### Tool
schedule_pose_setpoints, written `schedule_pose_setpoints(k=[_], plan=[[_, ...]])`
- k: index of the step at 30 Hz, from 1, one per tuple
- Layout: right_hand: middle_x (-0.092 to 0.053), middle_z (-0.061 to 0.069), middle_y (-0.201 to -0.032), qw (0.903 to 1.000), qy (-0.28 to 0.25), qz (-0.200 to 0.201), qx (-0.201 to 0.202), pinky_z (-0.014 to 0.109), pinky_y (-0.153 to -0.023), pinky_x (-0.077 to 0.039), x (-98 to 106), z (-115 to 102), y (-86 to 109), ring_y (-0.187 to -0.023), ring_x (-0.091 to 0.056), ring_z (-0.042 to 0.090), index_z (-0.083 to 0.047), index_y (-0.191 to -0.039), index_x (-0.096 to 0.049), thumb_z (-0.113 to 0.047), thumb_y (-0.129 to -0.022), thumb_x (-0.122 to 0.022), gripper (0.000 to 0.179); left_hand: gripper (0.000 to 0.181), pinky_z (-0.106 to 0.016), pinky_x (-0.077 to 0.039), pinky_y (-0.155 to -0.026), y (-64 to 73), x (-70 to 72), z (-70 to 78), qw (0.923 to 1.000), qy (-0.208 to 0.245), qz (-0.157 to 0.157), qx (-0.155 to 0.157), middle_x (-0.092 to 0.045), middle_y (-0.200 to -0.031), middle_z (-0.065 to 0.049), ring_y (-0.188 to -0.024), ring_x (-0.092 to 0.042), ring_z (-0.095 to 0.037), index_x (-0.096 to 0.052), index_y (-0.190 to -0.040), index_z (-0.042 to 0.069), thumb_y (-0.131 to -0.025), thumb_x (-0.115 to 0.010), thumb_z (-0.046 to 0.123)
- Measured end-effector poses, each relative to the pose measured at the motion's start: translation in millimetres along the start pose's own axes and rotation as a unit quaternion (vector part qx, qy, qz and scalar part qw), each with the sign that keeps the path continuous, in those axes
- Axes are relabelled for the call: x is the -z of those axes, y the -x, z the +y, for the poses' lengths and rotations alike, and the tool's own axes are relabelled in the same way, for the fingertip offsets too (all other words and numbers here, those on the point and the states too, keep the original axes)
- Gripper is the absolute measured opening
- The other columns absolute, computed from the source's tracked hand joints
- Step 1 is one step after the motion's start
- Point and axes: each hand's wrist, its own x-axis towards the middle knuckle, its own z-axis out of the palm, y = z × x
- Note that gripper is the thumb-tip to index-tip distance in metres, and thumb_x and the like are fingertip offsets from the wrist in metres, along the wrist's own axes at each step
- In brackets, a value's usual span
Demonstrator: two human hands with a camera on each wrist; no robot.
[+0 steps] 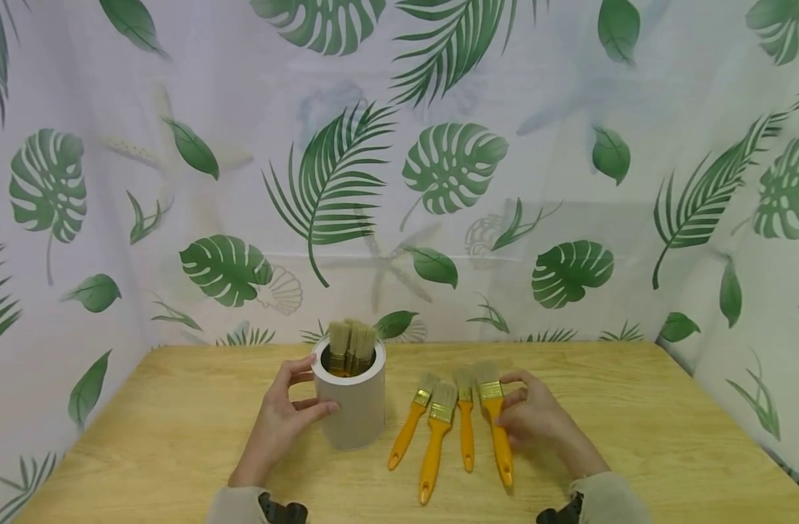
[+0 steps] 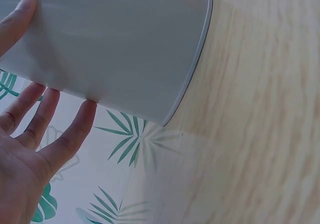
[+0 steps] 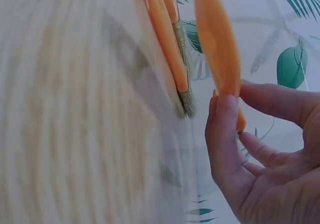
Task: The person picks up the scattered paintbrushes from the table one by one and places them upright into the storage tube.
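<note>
A white cylindrical container point(image 1: 355, 418) stands upright on the table, with several paintbrushes point(image 1: 351, 342) inside, bristles up. My left hand point(image 1: 283, 418) grips it from the left, thumb on the near side and fingertips against the far side, as the left wrist view also shows. Right of the container, three paintbrushes with orange handles lie bristles away from me: a narrow one point(image 1: 407, 433), a wide one point(image 1: 434, 455) and another narrow one point(image 1: 466, 429). Beside them, my right hand point(image 1: 540, 418) pinches a wide paintbrush point(image 1: 499, 440) by its orange handle point(image 3: 219, 39), raised off the table in the right wrist view.
The light wood table point(image 1: 177, 429) ends at a white curtain point(image 1: 439, 291) with green leaf prints, which hangs behind it and along both sides. Dark wrist devices point(image 1: 281, 509) sit at both sleeve cuffs.
</note>
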Motion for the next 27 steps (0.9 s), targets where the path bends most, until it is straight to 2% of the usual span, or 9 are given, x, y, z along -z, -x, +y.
schedule_pose_setpoints(k=[7, 13, 27], plan=[[-0.051, 0.017, -0.103, 0.9987, -0.048, -0.004, 0.019, 0.037, -0.055, -0.06, 2.9, -4.0, -0.4, -0.069, -0.064, 0.022, 0.006, -0.142, -0.032, 0.014, -0.081, -0.07, 0.072, 0.062, -0.045, -0.059, -0.088, -1.5, 0.9, 2.2, 1.0, -0.001, 0.002, -0.001, -0.047, -0.146, -0.02, -0.122, -0.052, -0.04, -0.049, -0.134, 0.0, -0.081, -0.08, -0.009], [-0.051, 0.018, -0.105, 0.9972, -0.064, -0.003, 0.039, 0.04, -0.059, -0.062, 2.7, -7.3, -0.7, -0.071, -0.066, 0.024, 0.006, -0.144, -0.03, 0.014, -0.084, -0.069, 0.072, 0.06, -0.043, -0.06, -0.087, 0.5, 0.9, 2.9, 1.0, 0.003, 0.0, -0.007, -0.046, -0.147, -0.021, -0.122, -0.052, -0.041, -0.049, -0.134, -0.001, -0.083, -0.08, -0.008], [-0.055, 0.016, -0.103, 0.9885, -0.115, 0.039, 0.09, 0.042, -0.06, -0.063, -8.3, -18.0, -3.6, -0.071, -0.068, 0.021, 0.005, -0.14, -0.032, 0.018, -0.084, -0.067, 0.067, 0.061, -0.041, -0.06, -0.087, -0.2, -1.3, 2.9, 0.9999, 0.006, 0.001, -0.01, -0.046, -0.148, -0.021, -0.122, -0.052, -0.041, -0.049, -0.134, -0.001, -0.082, -0.08, -0.01]])
